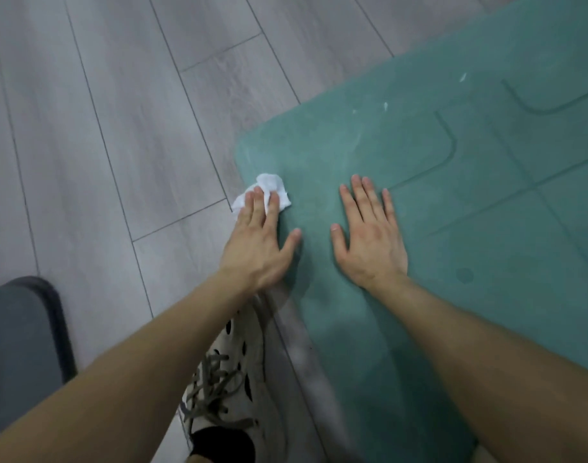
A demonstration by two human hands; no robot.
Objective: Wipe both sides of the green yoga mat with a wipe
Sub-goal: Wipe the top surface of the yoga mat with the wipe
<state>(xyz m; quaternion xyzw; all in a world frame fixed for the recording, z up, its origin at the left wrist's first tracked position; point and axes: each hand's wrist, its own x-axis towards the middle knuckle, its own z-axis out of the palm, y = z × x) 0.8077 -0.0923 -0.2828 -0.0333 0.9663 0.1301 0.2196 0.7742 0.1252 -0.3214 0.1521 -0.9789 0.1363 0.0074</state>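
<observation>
Nearest, laced pale sneaker point(226, 379) on grey plank floor point(119, 128). Left hand point(259, 242), fingers straight, pressing white wipe point(272, 185) onto corner of green yoga mat point(453, 262) spread on floor. Right hand point(369, 242) flat, fingers apart, on mat.

Two hands point(257, 243) point(369, 240), one mat point(469, 212), one wipe point(273, 186), one shoe point(234, 372), possibly one seat point(19, 345).

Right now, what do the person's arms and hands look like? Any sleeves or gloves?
The left forearm and right forearm are bare, no sleeves in view. The left hand and right hand wear no gloves; no ring, watch or bracelet shows.
</observation>
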